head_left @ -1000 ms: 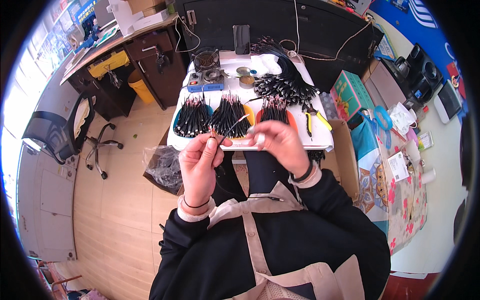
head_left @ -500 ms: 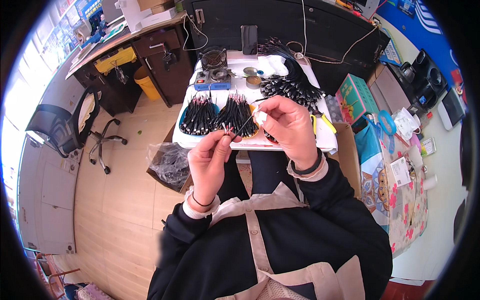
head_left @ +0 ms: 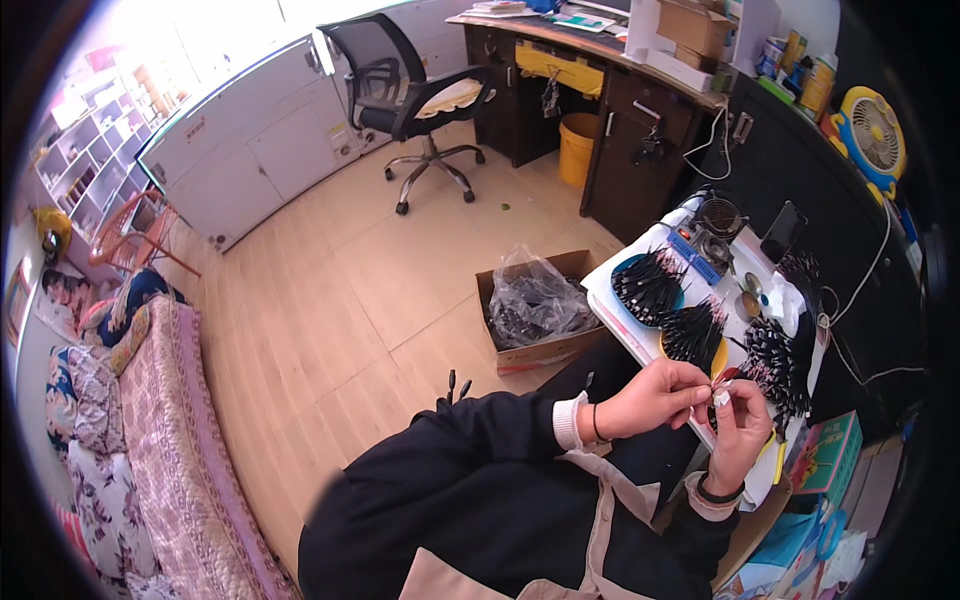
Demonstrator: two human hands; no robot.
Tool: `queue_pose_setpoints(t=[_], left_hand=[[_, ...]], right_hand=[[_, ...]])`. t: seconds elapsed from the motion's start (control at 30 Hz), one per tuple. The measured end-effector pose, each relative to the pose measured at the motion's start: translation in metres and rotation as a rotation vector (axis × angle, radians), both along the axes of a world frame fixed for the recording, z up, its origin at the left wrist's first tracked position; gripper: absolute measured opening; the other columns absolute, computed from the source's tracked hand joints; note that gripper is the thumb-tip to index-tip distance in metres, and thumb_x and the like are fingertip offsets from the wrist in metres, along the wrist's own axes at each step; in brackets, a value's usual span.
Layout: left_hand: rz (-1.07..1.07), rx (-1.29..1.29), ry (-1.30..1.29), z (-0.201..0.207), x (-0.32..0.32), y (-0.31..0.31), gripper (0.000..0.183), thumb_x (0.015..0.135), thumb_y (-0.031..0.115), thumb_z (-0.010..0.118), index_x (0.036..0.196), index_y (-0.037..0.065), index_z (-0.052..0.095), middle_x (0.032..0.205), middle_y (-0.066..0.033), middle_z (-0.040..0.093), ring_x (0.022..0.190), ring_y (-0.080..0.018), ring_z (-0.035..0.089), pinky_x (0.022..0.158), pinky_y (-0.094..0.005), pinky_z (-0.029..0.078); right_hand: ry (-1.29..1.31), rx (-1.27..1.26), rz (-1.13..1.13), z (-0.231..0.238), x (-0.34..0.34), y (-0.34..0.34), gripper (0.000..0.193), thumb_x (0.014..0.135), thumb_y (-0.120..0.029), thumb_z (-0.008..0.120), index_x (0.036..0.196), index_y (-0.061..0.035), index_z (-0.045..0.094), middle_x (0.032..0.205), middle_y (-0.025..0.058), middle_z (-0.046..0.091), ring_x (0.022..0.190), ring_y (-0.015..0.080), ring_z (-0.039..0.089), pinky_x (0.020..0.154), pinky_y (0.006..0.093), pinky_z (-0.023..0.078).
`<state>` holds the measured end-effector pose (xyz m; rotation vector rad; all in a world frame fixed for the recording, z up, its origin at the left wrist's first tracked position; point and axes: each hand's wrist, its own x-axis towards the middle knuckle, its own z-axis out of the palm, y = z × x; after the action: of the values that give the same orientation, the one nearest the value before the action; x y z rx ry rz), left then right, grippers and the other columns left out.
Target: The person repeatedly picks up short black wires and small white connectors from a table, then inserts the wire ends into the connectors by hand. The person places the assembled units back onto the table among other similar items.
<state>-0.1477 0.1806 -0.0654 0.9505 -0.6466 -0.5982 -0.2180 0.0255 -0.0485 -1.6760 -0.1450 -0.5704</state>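
My left hand and my right hand meet at the table's near edge, both closed in a pinch. Between the fingertips is a thin cable with reddish wire ends; most of it is hidden by the fingers. A small white piece, perhaps tissue, sits at my right fingertips. Just beyond, black cables with stripped tips fill a yellow bowl, and more cables fill a blue bowl. A large heap of black cables lies past my right hand.
A blue soldering device, a small round fan, tins and a phone stand at the white table's far side. On the floor are a carton with clear plastic, an office chair and a yellow bin.
The view has swung left, so table and hands now sit at the right. My hands have come together; before, they were apart with the black cable stretched between them.
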Motion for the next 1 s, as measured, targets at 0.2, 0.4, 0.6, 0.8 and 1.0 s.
queue_pose_setpoints(t=[0.2,0.4,0.6,0.8,1.0], left_hand=[[-0.025,0.004,0.061,-0.01,-0.003,-0.007,0.017,0.098,0.011,0.053,0.1,-0.003,0.064,0.071,-0.0015,0.063,0.052,-0.0038,0.047,0.048,-0.0183,0.038],[-0.018,0.06,0.143,-0.011,-0.003,-0.005,0.018,0.098,0.014,0.055,0.098,-0.001,0.066,0.073,0.0011,0.061,0.059,-0.0023,0.049,0.052,-0.0183,0.038],[-0.024,0.076,0.259,-0.017,-0.002,-0.004,0.02,0.099,0.011,0.051,0.101,-0.003,0.065,0.077,-0.0032,0.062,0.058,-0.0026,0.042,0.051,-0.0177,0.033],[-0.088,-0.001,0.219,-0.014,0.001,-0.004,0.019,0.098,0.008,0.052,0.102,-0.005,0.065,0.077,-0.0087,0.063,0.056,-0.007,0.042,0.051,-0.0192,0.033],[-0.064,0.048,0.188,-0.013,-0.004,-0.004,0.019,0.098,0.009,0.054,0.097,-0.006,0.066,0.072,-0.0053,0.063,0.053,-0.0045,0.041,0.048,-0.0185,0.03]], right_hand=[[0.09,0.149,-0.006,-0.015,-0.004,-0.006,0.009,0.092,-0.006,0.063,0.095,0.0006,0.058,0.095,0.0038,0.061,0.084,0.0078,0.056,0.075,0.0217,0.046],[0.134,0.078,0.004,-0.026,-0.005,-0.01,0.01,0.091,-0.006,0.062,0.099,0.0009,0.06,0.098,0.0045,0.061,0.088,0.0102,0.056,0.081,0.0239,0.045],[0.11,0.693,0.108,-0.048,-0.001,0.01,0.011,0.092,-0.005,0.06,0.102,0.0005,0.06,0.096,0.0061,0.063,0.086,0.0128,0.061,0.078,0.0262,0.049],[0.037,0.549,0.17,-0.033,-0.004,0.006,0.008,0.094,-0.004,0.06,0.098,0.0023,0.058,0.088,0.0069,0.062,0.074,0.0133,0.064,0.069,0.0252,0.051],[-0.003,0.39,0.118,-0.03,-0.006,0.003,0.01,0.093,-0.004,0.062,0.098,0.003,0.058,0.09,0.0049,0.059,0.075,0.012,0.062,0.072,0.0235,0.049]])
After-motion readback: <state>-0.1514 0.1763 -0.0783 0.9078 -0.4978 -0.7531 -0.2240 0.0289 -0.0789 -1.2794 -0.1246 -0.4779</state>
